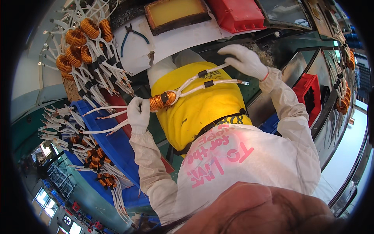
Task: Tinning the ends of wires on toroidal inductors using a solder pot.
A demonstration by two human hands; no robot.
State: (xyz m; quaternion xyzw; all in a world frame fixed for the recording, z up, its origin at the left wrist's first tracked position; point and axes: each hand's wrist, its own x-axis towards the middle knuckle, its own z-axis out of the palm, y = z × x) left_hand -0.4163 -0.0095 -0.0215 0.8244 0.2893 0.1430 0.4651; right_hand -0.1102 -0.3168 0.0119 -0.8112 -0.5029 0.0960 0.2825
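My left hand (138, 113), in a white glove, is closed on the white-sleeved leads of a copper coil (163, 100). The ring-shaped coil sits just right of that fist, above the yellow apron (206, 103) on my lap. Two more white leads (194, 78) with black bands run from it up to the right; the lower one ends in a shiny tip. Near the end of the upper lead is my right hand (247, 60), also gloved, its fingers stretched out and its thumb apart. Whether the thumb touches that lead, I cannot tell.
Many similar coils (76, 37) are heaped at the upper left. Below them, a blue bin (105, 132) holds more. Pliers (130, 37) lie on white paper beside a tray of yellowish material (177, 13). Red bins (237, 15) stand at the back and right.
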